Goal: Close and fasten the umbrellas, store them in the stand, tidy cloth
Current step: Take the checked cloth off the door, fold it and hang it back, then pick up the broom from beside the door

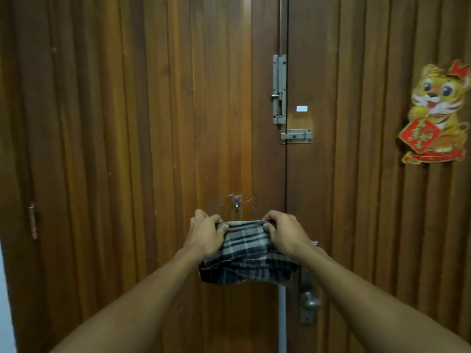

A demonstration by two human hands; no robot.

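Facing wooden door (153, 123), perhaps double.

Just beyond the fingertips of the left hand (205, 234) and right hand (284, 231) the wooden door (153, 123) blocks the way, its small hook (237, 203) jutting out just above them, the door handle (309, 303) below the right fingers, bare panel open to either side.

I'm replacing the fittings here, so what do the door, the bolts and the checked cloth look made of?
Door: wood, glossy brown varnish, visible grain and vertical grooves.
Bolts: dull grey metal, probably steel, screwed on.
Checked cloth: soft woven fabric, likely cotton; it sags and creases.
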